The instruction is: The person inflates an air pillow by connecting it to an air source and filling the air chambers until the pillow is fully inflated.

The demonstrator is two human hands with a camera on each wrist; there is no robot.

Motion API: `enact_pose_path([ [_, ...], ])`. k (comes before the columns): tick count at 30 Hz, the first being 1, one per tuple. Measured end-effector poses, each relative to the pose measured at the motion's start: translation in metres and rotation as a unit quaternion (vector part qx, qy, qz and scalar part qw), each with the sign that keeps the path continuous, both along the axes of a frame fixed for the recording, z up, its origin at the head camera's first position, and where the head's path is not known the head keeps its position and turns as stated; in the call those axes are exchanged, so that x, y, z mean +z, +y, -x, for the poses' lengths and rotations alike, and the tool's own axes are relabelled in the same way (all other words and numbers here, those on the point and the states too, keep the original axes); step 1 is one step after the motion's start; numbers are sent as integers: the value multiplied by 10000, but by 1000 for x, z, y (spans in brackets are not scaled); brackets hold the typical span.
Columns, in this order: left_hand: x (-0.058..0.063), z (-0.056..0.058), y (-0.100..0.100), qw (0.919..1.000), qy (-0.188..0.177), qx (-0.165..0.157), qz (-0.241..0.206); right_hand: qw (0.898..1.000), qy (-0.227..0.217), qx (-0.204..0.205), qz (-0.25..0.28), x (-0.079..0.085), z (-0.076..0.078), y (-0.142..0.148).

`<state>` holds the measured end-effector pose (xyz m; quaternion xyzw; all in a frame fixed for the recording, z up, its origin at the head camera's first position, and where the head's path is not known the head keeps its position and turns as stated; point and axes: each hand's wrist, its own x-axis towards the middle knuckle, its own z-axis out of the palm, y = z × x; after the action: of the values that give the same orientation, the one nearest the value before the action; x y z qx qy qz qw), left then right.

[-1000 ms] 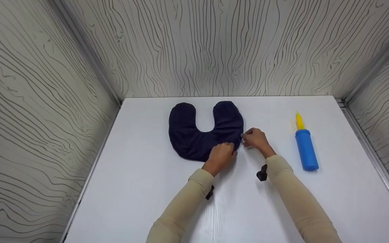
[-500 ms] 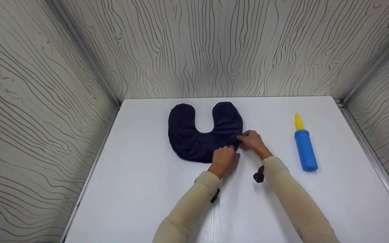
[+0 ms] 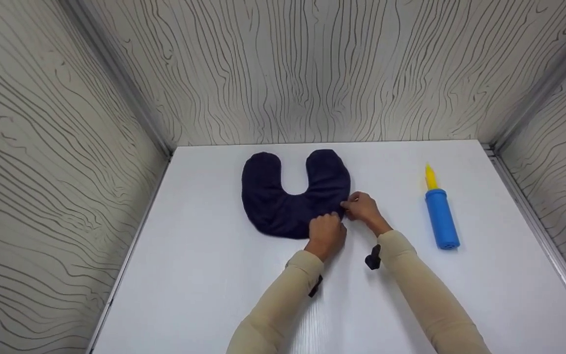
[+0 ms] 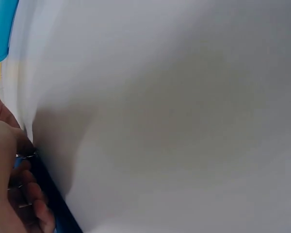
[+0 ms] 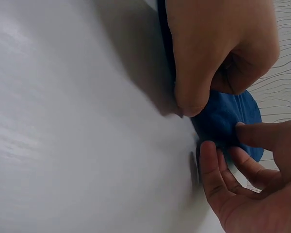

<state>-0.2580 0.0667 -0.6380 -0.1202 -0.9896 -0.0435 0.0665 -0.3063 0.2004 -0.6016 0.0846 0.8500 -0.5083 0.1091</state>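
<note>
A navy U-shaped neck pillow [image 3: 268, 206] lies on the white table, its two ends pointing to the back wall. At its lower right curve, my left hand [image 3: 326, 231] grips the edge with curled fingers. Just right of that, my right hand [image 3: 363, 209] pinches the pillow's outer edge between thumb and fingers. In the right wrist view the right thumb lies on top of the blue fabric [image 5: 218, 116], close to the left hand [image 5: 218, 43]. The left wrist view catches only a dark strip of the pillow edge [image 4: 53, 199] beside the left fingers.
To the right, a blue hand pump [image 3: 442, 219] with a yellow nozzle [image 3: 430, 178] lies on the white table [image 3: 189, 275]. Wood-grain panels [image 3: 312, 73] stand behind and at both sides.
My right hand has come left onto the pillow's edge, its thumb now over the fabric. My left hand has shifted slightly along the lower edge. The pillow keeps its shape.
</note>
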Motion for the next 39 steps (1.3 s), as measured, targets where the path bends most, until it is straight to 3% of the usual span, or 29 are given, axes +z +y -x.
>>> enact_pose_path([
  [8,10,-3,-2,9999,-82,-112,-31,9984,-138,-298,459,-3,0,-4],
  [20,16,-7,-13,9983,-60,-480,-323,9943,-354,25,1005,-3,-5,-8],
  [26,16,-6,-15,9977,-240,-374,-507,9965,-379,3,741,-2,-5,-9],
  [29,15,-7,-16,9946,-471,-205,-904,9966,-412,-111,700,-4,-3,-9],
  [32,14,-10,-17,9829,-729,50,-1691,9954,-410,-217,837,-7,-2,-9],
  [34,14,-11,-19,9684,-897,228,-2317,9937,-438,-286,994,-8,-1,-10],
  [37,12,-13,-22,9345,-1107,456,-3352,9911,-484,-324,1195,-8,-1,-9],
  [39,10,-14,-24,9028,-1287,543,-4068,9895,-513,-351,1308,-8,-1,-10],
])
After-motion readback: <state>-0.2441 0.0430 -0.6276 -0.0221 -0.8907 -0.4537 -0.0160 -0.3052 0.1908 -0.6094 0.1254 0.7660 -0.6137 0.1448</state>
